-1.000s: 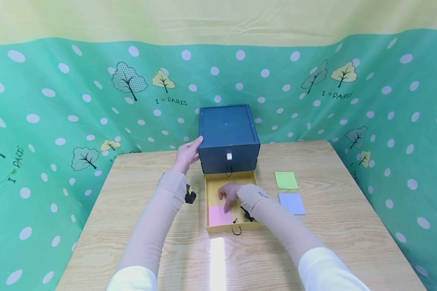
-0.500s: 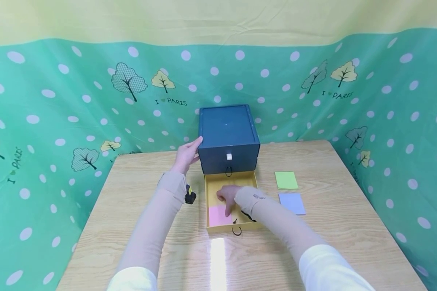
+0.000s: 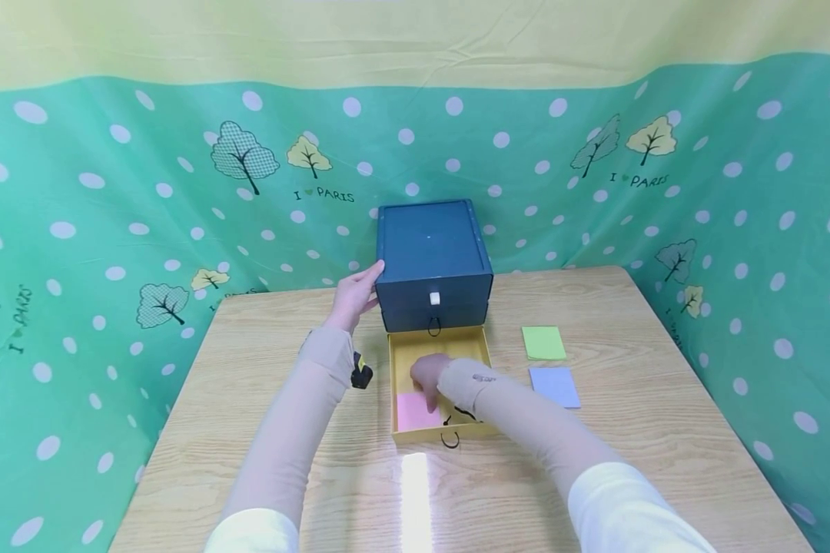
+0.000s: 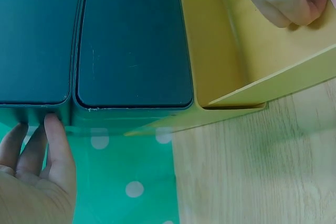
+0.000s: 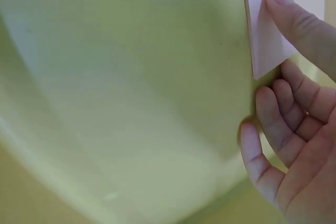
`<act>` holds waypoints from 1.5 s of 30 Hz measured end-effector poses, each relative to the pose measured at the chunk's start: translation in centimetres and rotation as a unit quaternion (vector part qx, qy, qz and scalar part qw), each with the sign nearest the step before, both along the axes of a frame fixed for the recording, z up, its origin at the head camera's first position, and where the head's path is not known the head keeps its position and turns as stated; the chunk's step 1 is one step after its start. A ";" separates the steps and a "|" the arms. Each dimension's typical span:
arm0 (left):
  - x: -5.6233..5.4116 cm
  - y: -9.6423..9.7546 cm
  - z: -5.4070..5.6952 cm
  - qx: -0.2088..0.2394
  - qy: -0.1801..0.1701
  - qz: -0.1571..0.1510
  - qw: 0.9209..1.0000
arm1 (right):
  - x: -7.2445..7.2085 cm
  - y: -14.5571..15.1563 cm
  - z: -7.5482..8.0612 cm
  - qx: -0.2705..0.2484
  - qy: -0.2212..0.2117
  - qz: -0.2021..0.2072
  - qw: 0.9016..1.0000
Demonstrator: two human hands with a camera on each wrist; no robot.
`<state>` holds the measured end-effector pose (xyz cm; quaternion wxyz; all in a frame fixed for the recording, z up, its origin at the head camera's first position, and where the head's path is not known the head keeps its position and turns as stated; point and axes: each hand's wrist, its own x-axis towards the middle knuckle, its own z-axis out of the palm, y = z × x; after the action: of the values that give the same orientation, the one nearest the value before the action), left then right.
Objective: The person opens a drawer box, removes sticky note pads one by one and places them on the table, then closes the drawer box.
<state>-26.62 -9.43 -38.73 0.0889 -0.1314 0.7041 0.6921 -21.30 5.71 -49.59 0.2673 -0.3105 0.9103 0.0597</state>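
Note:
A dark blue drawer cabinet point(image 3: 432, 242) stands against the back curtain, its lower yellow drawer point(image 3: 463, 342) pulled out toward me. My left hand point(image 3: 351, 298) steadies the cabinet's left side; in the left wrist view its fairly straight fingers point(image 4: 59, 142) touch that wall. Inside the drawer, my right hand point(image 3: 427, 372) is at a pink sticky note pad point(image 3: 415, 413) lying in the near left corner. The right wrist view has the thumb point(image 5: 302, 22) on top of the pad point(image 5: 269, 51), with curled fingers by its edge. Their contact underneath is partly hidden.
A green sticky note pad point(image 3: 544, 343) and a blue one point(image 3: 555, 386) lie on the wooden table point(image 3: 629, 430), right of the drawer. The upper drawer, with a white knob point(image 3: 435, 298), is closed. A polka-dot curtain point(image 3: 415, 146) encloses the table's back and sides.
My right hand has shifted slightly toward the drawer's front and lower over the pink pad, its fingers drawing in. The left hand stays at the cabinet's side.

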 end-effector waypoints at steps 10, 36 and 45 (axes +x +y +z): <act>-0.1 0.0 -0.1 -0.004 0.001 0.000 1.000 | 0.0 -0.3 -0.7 0.007 0.014 -0.003 1.000; 0.1 -0.1 -0.1 -0.006 -0.003 -0.007 1.000 | 0.1 1.6 0.0 -0.160 -0.108 -0.074 0.979; 0.0 -0.1 -0.1 -0.009 0.000 -0.004 1.000 | -1.4 2.9 -0.4 -0.233 -0.177 -0.134 0.947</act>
<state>-26.65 -9.52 -38.81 0.0904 -0.1292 0.7106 0.6857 -22.67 8.64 -49.95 0.3497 -0.2450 0.8701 -0.2463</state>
